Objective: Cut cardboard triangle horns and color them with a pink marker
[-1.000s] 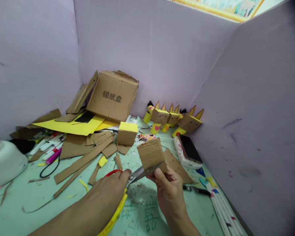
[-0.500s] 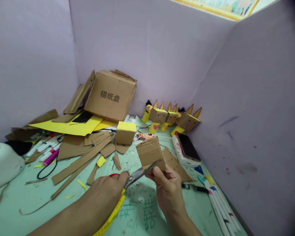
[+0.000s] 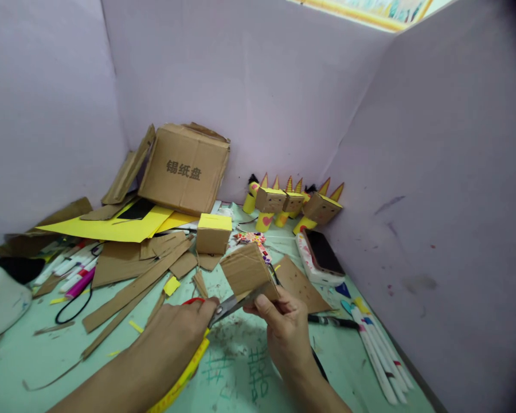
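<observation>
Worktop (image 3: 47,355): pale green, littered with cardboard strips.
Left hand (image 3: 176,338): closed round scissors (image 3: 230,304); blades point right and slightly up.
Right hand (image 3: 284,330): pinching cardboard piece (image 3: 245,272) at lower edge, held above worktop.
Relation: blades meet lower edge, just left of right fingers (image 3: 264,304).

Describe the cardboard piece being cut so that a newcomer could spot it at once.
Start at the big printed cardboard box against the back wall and come forward to the two hands. The cardboard piece is pinched by the right hand, with scissors at its lower edge. Unlike the scraps, it is held off the table.
</observation>
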Motion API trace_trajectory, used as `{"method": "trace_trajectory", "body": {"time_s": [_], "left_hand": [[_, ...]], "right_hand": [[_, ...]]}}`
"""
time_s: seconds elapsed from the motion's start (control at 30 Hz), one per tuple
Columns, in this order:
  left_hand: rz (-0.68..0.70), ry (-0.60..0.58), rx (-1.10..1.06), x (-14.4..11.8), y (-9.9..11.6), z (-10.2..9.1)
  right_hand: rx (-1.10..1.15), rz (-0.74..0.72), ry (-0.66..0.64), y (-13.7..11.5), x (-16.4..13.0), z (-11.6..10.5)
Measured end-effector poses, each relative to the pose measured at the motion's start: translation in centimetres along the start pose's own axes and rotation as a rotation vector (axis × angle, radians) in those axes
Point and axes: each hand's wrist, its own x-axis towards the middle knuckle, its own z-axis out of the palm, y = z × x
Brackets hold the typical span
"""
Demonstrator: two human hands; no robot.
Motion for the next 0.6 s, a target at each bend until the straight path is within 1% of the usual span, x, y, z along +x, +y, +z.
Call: {"method": "trace_trajectory", "body": {"time_s": [0.17, 0.3, 0.4, 0.53, 0.6], "left_hand": [[-0.023, -0.036, 0.055, 0.16, 0.14, 0.42], [-0.039, -0.016, 0.105, 0.10, 0.04, 0.64], [-0.031, -0.007, 0.091, 0.07, -0.26, 0.75], [-0.015, -0.022, 0.052, 0.19, -0.62, 0.87], [0.000, -0.009, 0.034, 0.29, -0.72, 0.97]], "right_hand": [[-0.022, 0.007, 0.012, -0.43, -0.12, 0.10], [-0.025, 0.029, 0.029, -0.57, -0.15, 0.18], [-0.022, 0.022, 0.021, -0.43, -0.07, 0.15], [-0.023, 0.021, 0.024, -0.46, 0.07, 0.11], [-0.044, 0.021, 0.025, -0.58, 0.11, 0.08]]}}
